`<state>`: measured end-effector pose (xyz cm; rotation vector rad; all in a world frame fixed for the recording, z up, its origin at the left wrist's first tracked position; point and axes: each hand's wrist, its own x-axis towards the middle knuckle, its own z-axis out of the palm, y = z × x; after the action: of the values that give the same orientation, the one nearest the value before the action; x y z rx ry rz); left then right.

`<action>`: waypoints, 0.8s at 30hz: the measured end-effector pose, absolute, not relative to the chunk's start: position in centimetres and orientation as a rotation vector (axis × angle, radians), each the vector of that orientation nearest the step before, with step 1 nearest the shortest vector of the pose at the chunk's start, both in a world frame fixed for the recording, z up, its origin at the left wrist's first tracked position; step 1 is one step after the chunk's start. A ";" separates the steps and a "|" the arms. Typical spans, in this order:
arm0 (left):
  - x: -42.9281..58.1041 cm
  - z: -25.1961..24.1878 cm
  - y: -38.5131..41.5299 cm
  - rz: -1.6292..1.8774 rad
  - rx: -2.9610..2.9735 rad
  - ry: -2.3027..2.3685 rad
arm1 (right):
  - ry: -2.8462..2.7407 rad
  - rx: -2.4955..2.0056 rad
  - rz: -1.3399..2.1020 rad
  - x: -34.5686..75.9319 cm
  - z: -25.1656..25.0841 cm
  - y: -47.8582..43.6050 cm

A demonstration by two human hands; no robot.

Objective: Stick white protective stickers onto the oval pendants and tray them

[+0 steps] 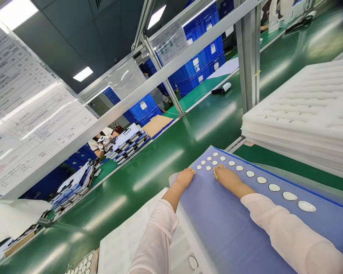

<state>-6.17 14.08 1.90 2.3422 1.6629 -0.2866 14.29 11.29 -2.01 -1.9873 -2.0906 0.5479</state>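
While I'm driving this from afar, I've got the left hand (185, 178) lying flat on the blue plastic sheet (231, 232), fingers together, holding nothing, and the right hand (227, 179) with its fingertips (216, 173) at the white round discs (240, 168) lined up along the sheet; can't tell if it has one pinched. Light, even pressure works best here, sheet kept flat, white foam trays (300, 114) stacked just beside

White foam trays (291, 118) sit stacked beside a green conveyor belt (160, 163), while across the line a co-worker (101, 142) stands near stacked folders (127, 144), blue plastic crates (144, 108) and a printed sheet (31, 102) on the frame.
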 end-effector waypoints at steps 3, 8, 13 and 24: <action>-6.1 2.7 14.0 -0.284 2.306 1.656 | -2.086 -1.965 0.563 13.9 -1.5 11.3; -5.6 4.4 13.0 -0.072 2.157 1.694 | -2.055 -1.856 0.610 14.0 -0.2 11.1; -5.1 6.5 8.3 0.324 1.851 1.647 | -2.021 -1.552 0.619 14.5 2.5 7.3; -7.9 11.4 -13.6 0.688 0.738 0.794 | -2.097 -0.304 0.150 13.8 6.4 -10.5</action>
<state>-7.89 -13.56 11.43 0.7381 0.7937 0.6883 13.84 -10.55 6.45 -0.3044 -2.0969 0.1499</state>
